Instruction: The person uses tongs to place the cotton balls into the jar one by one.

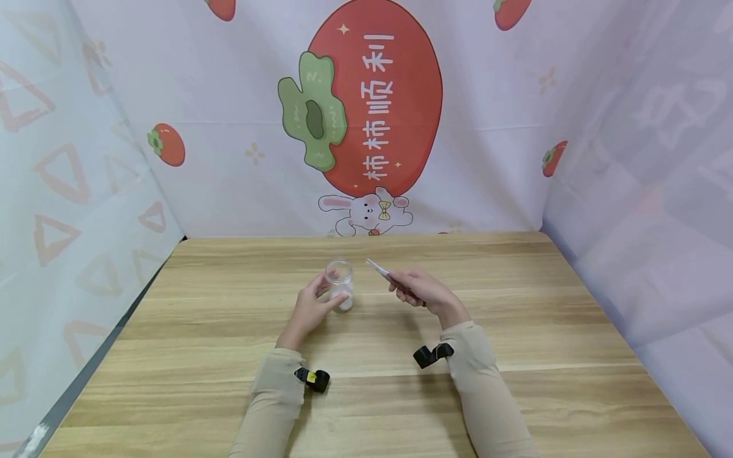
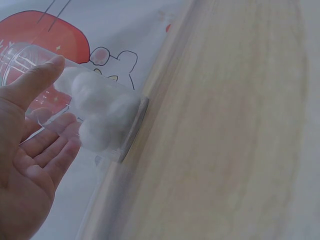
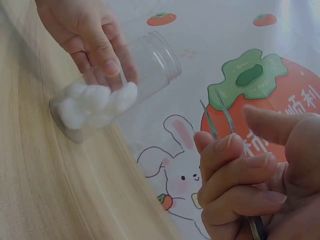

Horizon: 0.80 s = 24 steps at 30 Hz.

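A clear, open-mouthed jar (image 1: 339, 275) stands upright on the table, with several white cotton balls (image 2: 95, 110) in its lower part. My left hand (image 1: 312, 305) holds the jar from the left side, thumb on the near side and the other fingers behind it. To the right of the jar, my right hand (image 1: 420, 292) grips a pair of metal tweezers (image 1: 379, 268) in curled fingers. In the right wrist view the two tweezer tips (image 3: 215, 110) stand apart with nothing between them. They point up and toward the jar's side, a short distance from its rim.
The wood-grain table (image 1: 366, 407) reaches back to a printed cloth (image 1: 487, 159) with persimmons and a rabbit. Pale cloths also hang at the left and right sides. A small black camera (image 1: 317, 380) sits on the left wrist, another (image 1: 425, 357) on the right.
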### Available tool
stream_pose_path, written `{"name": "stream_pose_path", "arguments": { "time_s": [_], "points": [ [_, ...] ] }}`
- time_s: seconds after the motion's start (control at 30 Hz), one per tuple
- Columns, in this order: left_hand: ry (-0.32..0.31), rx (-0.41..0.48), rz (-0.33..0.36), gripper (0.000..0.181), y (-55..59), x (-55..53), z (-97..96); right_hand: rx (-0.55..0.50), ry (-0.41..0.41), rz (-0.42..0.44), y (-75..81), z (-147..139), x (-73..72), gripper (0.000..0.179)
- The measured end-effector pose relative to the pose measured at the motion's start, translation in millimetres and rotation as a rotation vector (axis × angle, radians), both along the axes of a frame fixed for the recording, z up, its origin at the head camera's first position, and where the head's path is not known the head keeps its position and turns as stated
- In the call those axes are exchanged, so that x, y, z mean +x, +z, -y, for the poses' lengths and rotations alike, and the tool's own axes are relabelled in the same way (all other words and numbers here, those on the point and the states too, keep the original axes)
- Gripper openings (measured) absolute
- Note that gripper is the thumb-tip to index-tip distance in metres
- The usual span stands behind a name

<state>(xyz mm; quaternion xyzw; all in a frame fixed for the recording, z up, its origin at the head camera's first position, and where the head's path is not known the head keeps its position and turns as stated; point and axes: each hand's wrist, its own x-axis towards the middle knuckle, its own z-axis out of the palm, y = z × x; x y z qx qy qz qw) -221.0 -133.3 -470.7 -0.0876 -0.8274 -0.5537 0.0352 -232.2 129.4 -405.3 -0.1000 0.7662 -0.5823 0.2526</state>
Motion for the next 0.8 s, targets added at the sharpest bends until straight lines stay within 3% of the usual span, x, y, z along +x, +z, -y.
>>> {"name": "stream_pose_path", "arguments": {
  "time_s": [0.37, 0.63, 0.8],
  "points": [
    [0.001, 0.002, -0.003, 0.064, -1.9, -0.9, -0.2, -0.095, -0.096, 0.104, -15.9, -6.9, 2.9, 0.039],
    [0.004, 0.005, 0.003, 0.063, -1.0, -0.5, -0.8, -0.247, -0.103, 0.118, -26.0, -12.5, 3.8, 0.025],
    [-0.003, 0.012, 0.015, 0.063, -0.3, -0.5, 0.4, -0.334, -0.129, 0.200, -31.6, -12.4, 1.3, 0.022]
  ]
}}
